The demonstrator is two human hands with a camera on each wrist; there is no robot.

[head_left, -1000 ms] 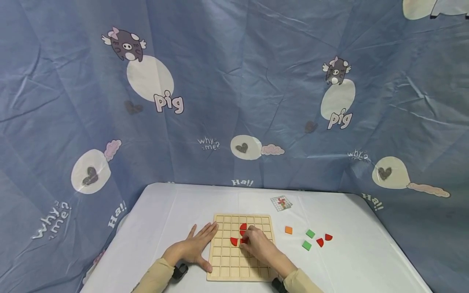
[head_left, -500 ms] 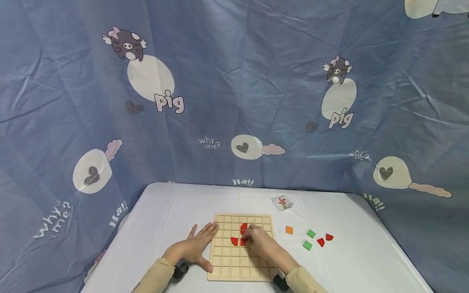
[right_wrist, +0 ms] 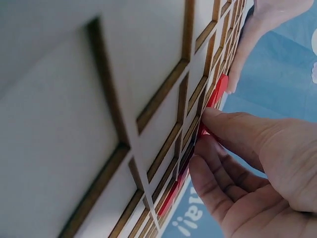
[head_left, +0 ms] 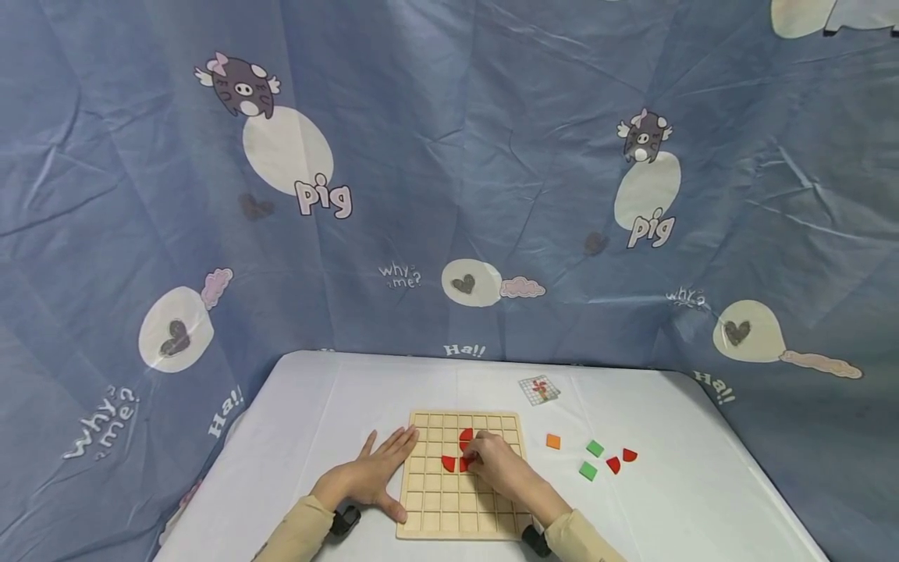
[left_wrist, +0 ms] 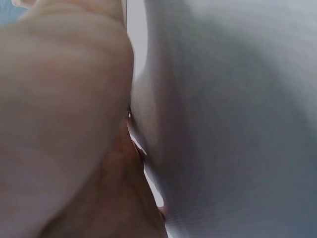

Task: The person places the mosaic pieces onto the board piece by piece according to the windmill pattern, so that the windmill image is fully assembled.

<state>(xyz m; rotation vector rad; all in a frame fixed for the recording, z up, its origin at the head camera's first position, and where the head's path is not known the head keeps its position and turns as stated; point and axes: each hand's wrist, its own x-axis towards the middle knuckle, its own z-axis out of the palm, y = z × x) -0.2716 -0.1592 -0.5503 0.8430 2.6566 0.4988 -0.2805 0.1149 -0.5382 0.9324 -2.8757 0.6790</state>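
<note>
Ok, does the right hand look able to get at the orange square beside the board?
Probably yes: the orange square lies uncovered right of the board, nothing visibly blocking it, though the right hand appears to pinch a red piece.

White surface bears gridded wooden board, printed card (beyond board's far-right corner), orange tile, two green tiles, two red pieces.
</note>
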